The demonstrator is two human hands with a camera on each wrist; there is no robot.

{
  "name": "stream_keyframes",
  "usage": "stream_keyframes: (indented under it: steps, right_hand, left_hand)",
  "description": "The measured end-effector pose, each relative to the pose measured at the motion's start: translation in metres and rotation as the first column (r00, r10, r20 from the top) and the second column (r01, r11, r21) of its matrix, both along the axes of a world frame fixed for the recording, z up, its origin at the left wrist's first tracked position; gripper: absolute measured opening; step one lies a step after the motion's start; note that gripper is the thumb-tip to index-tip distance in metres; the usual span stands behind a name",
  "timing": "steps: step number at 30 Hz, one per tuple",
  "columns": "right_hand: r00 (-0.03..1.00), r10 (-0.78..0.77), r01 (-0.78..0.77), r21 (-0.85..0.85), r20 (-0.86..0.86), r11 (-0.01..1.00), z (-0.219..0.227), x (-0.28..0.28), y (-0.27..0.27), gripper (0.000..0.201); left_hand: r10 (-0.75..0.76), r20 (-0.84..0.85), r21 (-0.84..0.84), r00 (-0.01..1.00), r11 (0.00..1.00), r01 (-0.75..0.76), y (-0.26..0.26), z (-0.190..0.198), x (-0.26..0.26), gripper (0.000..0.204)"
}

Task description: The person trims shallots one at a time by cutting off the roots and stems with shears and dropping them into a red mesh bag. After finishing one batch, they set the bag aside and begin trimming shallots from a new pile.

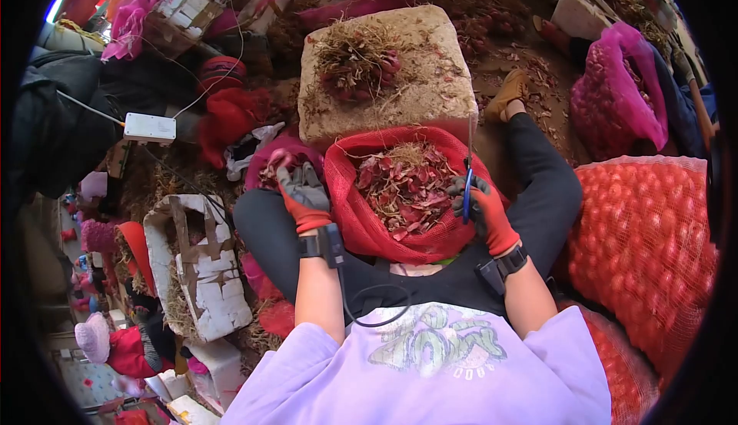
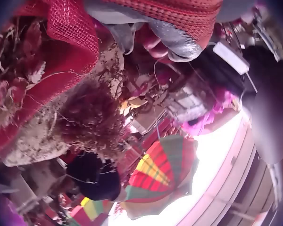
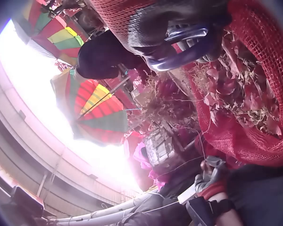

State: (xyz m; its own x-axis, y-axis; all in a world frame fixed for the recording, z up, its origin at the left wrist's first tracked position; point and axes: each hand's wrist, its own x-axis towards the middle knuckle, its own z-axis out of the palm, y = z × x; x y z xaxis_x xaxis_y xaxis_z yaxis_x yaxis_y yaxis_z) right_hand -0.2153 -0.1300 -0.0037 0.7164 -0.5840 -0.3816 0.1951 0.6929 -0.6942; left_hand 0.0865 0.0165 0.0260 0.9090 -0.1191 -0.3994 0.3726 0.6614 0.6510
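Observation:
My gloved right hand (image 1: 486, 211) grips scissors (image 1: 467, 194) by their blue handles, blades pointing away from me. The handle loops (image 3: 181, 56) show close in the right wrist view. Over a pink bag (image 1: 257, 165) at my left leg is my gloved left hand (image 1: 306, 196). Its thumb and fingers close around a small pinkish shallot (image 2: 153, 44), partly hidden by the glove. Between my legs a red mesh bag (image 1: 346, 221) stands open, full of dry skins and stalk trimmings (image 1: 403, 186). A bunch of shallots with dried tops (image 1: 357, 67) lies on a foam block (image 1: 442, 60) ahead.
Full net sacks of shallots (image 1: 646, 248) stand at my right, with a pink sack (image 1: 619, 94) farther forward. A broken foam box (image 1: 207, 286) lies at left. A white device (image 1: 150, 127) with cables hangs near another person's dark clothing (image 1: 58, 117). Loose skins litter the ground.

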Motion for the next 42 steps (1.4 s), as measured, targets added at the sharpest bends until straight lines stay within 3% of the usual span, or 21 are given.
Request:
stream_keyframes:
  steps: [1,4,7,9,11,13,14,17,18,21,23,25,26,30,33,34,36,38,39,41,42]
  right_hand:
    - [1.000,-0.002,0.002,0.001,-0.009,1.000,0.000,0.001,0.000,0.018]
    - [0.999,-0.008,0.007,-0.012,-0.038,1.000,0.001,0.005,-0.001,0.019]
    - [0.998,-0.011,0.008,-0.045,-0.068,0.999,0.003,0.006,-0.001,0.020]
    - [0.998,-0.023,0.020,-0.049,-0.066,0.999,0.004,0.006,0.000,0.021]
    - [0.998,-0.026,0.024,-0.038,-0.057,0.999,0.000,0.005,-0.001,0.023]
    - [0.997,-0.039,0.037,-0.036,-0.061,0.999,0.000,0.004,-0.002,0.024]
    - [0.996,-0.050,0.047,-0.036,-0.070,0.998,0.000,0.004,-0.001,0.024]
    - [0.993,-0.036,0.027,-0.077,-0.110,0.997,0.000,0.004,-0.004,0.027]
    - [0.992,-0.023,0.011,-0.095,-0.126,0.995,-0.001,0.003,-0.005,0.028]
    - [0.987,-0.030,0.009,-0.130,-0.159,0.992,0.001,0.007,-0.008,0.026]
    - [0.985,-0.059,0.042,-0.106,-0.162,0.993,0.015,0.009,-0.006,0.018]
    - [0.964,-0.046,-0.081,-0.452,-0.263,0.888,0.021,0.011,-0.007,0.021]
    - [0.949,-0.048,-0.158,-0.603,-0.311,0.782,0.025,0.014,-0.009,0.023]
    - [0.885,0.066,-0.427,-0.747,-0.461,0.509,0.065,0.053,-0.027,0.034]
    - [0.868,0.091,-0.496,-0.846,-0.488,0.193,0.064,0.116,-0.045,0.034]
    - [0.887,0.094,-0.461,-0.874,-0.451,0.154,0.063,0.137,-0.050,0.039]
    - [0.805,-0.175,-0.581,-0.812,-0.566,-0.046,0.043,0.181,-0.059,0.049]
    - [0.640,-0.247,-0.761,-0.644,-0.728,-0.075,0.051,0.203,-0.087,0.055]
    - [0.629,-0.358,-0.749,-0.661,-0.690,-0.042,0.036,0.215,-0.103,0.053]
    - [0.668,-0.361,-0.649,-0.747,-0.651,0.147,0.036,0.213,-0.120,0.052]
    - [0.706,-0.396,-0.593,-0.796,-0.587,0.123,0.022,0.212,-0.125,0.053]
  left_hand:
    - [0.099,-0.145,0.066,0.985,0.994,-0.090,0.001,0.009,-0.001,0.025]
    - [-0.265,0.114,0.011,0.958,0.964,0.265,-0.002,-0.026,0.008,0.025]
    - [-0.523,0.299,0.339,0.798,0.840,0.424,-0.055,-0.016,-0.004,0.028]
    - [-0.662,0.274,0.473,0.697,0.724,0.502,-0.098,-0.035,0.022,0.024]
    - [-0.743,0.118,0.678,0.659,0.545,0.493,-0.144,-0.078,0.071,0.032]
    - [-0.689,-0.039,0.987,0.724,0.086,0.134,-0.186,-0.055,0.064,0.046]
    - [-0.628,-0.087,0.980,0.773,-0.195,-0.049,-0.200,-0.045,0.058,0.053]
    - [-0.548,-0.127,0.963,0.827,-0.267,-0.029,-0.222,-0.061,0.061,0.067]
    - [-0.550,-0.098,0.975,0.830,-0.221,-0.031,-0.223,-0.068,0.061,0.057]
    - [-0.558,0.444,0.860,0.701,0.486,-0.158,-0.202,-0.081,0.054,0.039]
    - [-0.671,0.336,0.736,0.661,0.625,0.261,-0.174,-0.086,0.070,0.022]
    - [-0.755,0.212,0.503,0.620,0.628,0.593,-0.140,-0.054,0.062,0.017]
    - [-0.792,0.199,0.537,0.577,0.580,0.612,-0.125,-0.045,0.062,0.017]
    - [-0.870,0.121,0.631,0.479,0.440,0.640,-0.086,-0.014,0.058,0.018]
    - [-0.906,0.118,0.523,0.407,0.405,0.750,-0.069,-0.013,0.056,0.015]
    - [-0.922,0.127,0.534,0.366,0.375,0.758,-0.067,-0.021,0.057,0.015]
    - [-0.952,0.146,0.593,0.268,0.301,0.747,-0.063,-0.019,0.059,0.014]
    - [-0.928,0.038,0.529,0.371,0.334,0.780,-0.064,0.013,0.034,0.015]
    - [-0.908,-0.025,0.497,0.418,0.352,0.793,-0.063,0.022,0.027,0.016]
    - [-0.907,0.003,0.479,0.421,0.370,0.796,-0.056,0.004,0.046,0.015]
    - [-0.888,0.009,0.489,0.461,0.406,0.772,-0.058,0.007,0.045,0.013]
